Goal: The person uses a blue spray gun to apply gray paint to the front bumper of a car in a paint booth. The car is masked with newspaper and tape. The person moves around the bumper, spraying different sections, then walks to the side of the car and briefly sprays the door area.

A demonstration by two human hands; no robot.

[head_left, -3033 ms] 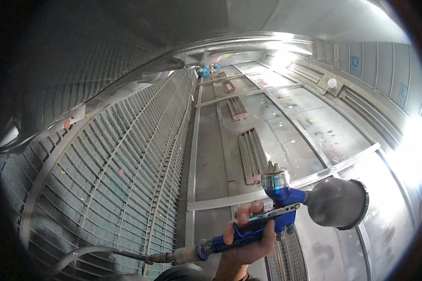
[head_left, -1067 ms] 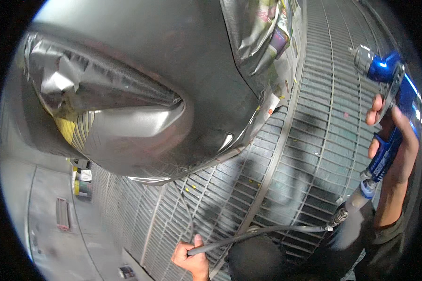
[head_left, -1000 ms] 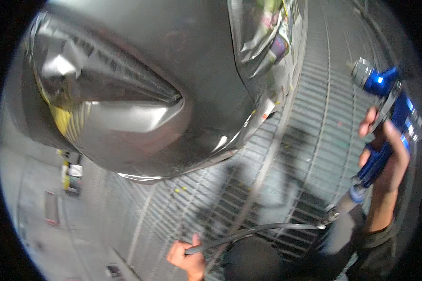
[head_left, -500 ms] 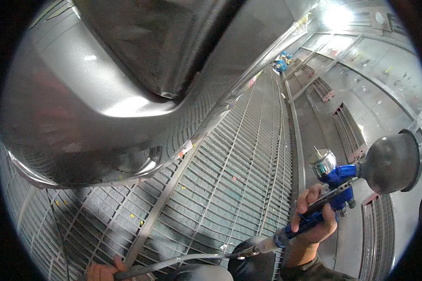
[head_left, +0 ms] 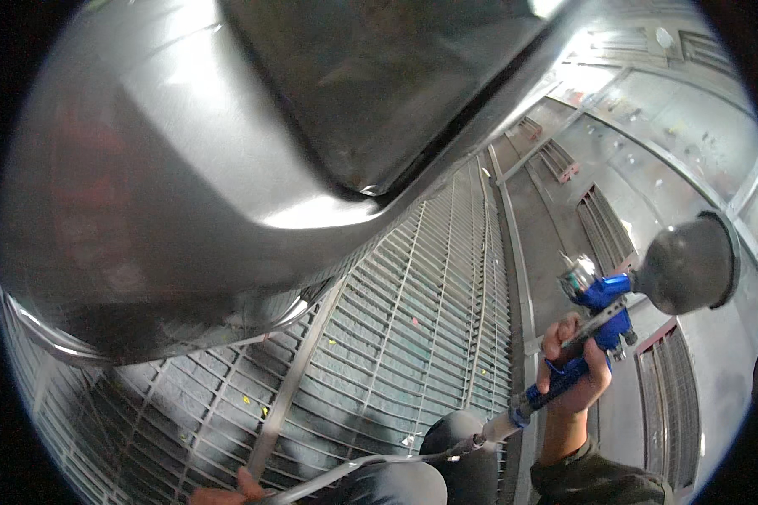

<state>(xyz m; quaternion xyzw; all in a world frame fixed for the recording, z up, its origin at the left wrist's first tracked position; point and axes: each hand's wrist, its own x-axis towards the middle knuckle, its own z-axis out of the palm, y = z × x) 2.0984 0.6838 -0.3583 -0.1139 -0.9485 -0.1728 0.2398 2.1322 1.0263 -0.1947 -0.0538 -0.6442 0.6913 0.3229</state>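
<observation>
Spray gun (head_left: 596,313): blue body with a bright metal cap at its upper end, held in the air over the metal strip at the right edge of the grated floor, tilted, handle pointing down and left.
Paint cup (head_left: 686,268): dark grey, rounded, fixed to the right side of the spray gun, touching it.
Right hand (head_left: 574,370): clamped around the blue handle of the spray gun, one finger laid along the trigger; a dark sleeve covers the forearm below.
Air hose (head_left: 396,465): grey, joined to the foot of the handle by a silver fitting, running left and down toward the lower edge of the view.
Left hand (head_left: 227,493): only fingertips show at the lower edge, closed on the air hose; the rest of the hand is cut off.
Hands, relation: well apart, one at each end of the visible hose.
Car body (head_left: 185,185): glossy grey painted panel with a dark window area above, filling the upper left, hanging over the floor's left part.
Grated floor (head_left: 421,353): grey metal grating with small flecks of colour, carrying the person's shadow.
Booth wall (head_left: 682,126): pale panels with slatted vents, along the far right beyond the floor's edge.
</observation>
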